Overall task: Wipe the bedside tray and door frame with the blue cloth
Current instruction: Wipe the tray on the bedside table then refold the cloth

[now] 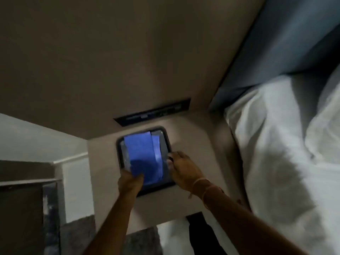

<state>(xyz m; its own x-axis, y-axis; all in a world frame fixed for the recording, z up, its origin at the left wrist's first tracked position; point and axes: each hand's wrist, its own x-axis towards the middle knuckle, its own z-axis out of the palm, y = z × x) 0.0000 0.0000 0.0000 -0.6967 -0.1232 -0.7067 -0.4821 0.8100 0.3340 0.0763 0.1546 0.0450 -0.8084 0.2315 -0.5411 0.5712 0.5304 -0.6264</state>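
The blue cloth (142, 153) lies spread across the dark square bedside tray (164, 137), which is set into the beige bedside shelf. My left hand (129, 183) pinches the near edge of the cloth at the tray's front left. On the tray's right rim rests my right hand (182, 170), fingers bent over the edge, with thread bands on the wrist. The image is blurred. No door frame is clearly in view.
A black switch panel (152, 112) sits on the beige wall just behind the tray. White bedding (276, 153) and a blue headboard (287, 39) fill the right side. At the left stand a white wall and a dark surface (24, 208).
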